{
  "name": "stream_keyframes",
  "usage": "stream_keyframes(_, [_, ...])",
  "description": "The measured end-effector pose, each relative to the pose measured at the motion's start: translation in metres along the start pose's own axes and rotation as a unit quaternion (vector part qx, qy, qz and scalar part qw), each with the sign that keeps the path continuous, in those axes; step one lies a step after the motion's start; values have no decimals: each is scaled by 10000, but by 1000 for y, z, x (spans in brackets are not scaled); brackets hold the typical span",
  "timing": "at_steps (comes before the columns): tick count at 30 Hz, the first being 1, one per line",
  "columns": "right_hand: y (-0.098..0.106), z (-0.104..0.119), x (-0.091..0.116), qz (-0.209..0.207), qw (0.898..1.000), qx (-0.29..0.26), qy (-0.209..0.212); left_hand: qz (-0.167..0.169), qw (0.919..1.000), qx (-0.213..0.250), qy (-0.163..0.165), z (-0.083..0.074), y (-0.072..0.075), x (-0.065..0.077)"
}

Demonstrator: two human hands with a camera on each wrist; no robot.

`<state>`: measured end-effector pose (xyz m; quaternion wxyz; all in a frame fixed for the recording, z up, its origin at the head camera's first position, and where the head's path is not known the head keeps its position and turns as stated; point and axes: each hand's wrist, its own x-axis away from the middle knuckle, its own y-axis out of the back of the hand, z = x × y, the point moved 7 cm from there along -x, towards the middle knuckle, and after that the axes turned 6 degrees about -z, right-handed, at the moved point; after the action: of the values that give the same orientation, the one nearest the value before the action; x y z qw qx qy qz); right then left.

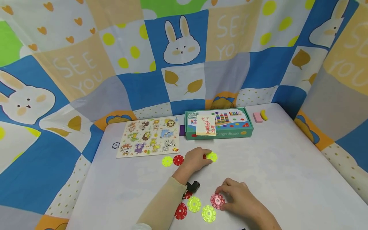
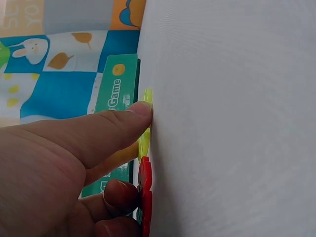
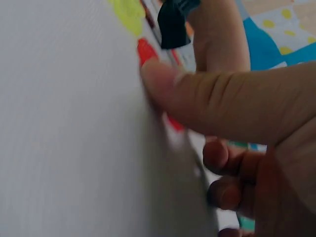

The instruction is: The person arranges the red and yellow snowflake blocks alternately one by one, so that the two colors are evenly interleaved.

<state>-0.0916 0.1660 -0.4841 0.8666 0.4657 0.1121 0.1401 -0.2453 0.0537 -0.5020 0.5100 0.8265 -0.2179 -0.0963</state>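
My left hand [image 1: 196, 159] pinches a yellow-green snowflake disc [image 1: 212, 156] between thumb and index finger, just above or on the table. In the left wrist view the yellow disc [image 2: 144, 140] stands edge-on under the thumb, and a red snowflake disc [image 2: 146, 192] sits close beside it by the other fingers. Left of that hand lie another red disc [image 1: 178, 160] and yellow disc [image 1: 167, 161]. Nearer the front, my right hand [image 1: 237, 196] grips a red snowflake disc [image 1: 217, 201] by its edges; the thumb covers part of this red disc [image 3: 146, 51] in the right wrist view.
Loose yellow discs [image 1: 208, 213] and red discs [image 1: 181, 211] lie near the front, one partly behind the left wrist's black camera [image 1: 193, 187]. At the back are an animal puzzle board [image 1: 149, 137], a green game box [image 1: 230, 132] with a note, a pink block [image 1: 257, 117] and a toy banana [image 1: 263, 115].
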Motion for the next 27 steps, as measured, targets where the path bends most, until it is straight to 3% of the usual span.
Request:
stream_keyframes(5, [-4,6,-2,522,9969,-142,-580,-7,10000,64,-38,-2,-1,0])
stream_keyframes(10, [-7,7,3,706,9917,-382,-1007,77,9998,161,36,-2,-1,2])
stream_keyframes(20, [-12,20,5,402,9992,-7,-70,29,9999,145,79,-1,2,1])
stream_keyframes(27, [-15,27,-5,662,9970,-153,-372,28,9998,187,93,0,1,1])
